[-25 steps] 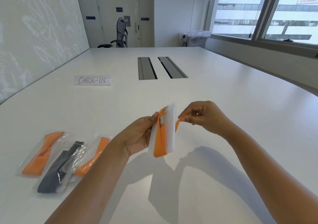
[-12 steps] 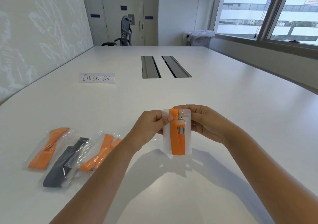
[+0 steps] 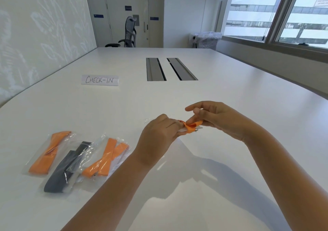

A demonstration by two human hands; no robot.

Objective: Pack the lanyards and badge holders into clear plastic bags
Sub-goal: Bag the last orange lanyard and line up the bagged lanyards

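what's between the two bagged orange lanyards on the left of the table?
Head view: a dark grey lanyard in a clear plastic bag lies between the far-left bagged orange lanyard and the nearer bagged orange lanyard, its bag overlapping both neighbours.

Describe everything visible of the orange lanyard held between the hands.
The orange lanyard is a flat woven-looking strap, folded over itself, lying roughly level above the white table. The left hand grips one end; the right hand pinches the other. A small metal clip shows beneath, against a pale badge holder, mostly hidden.
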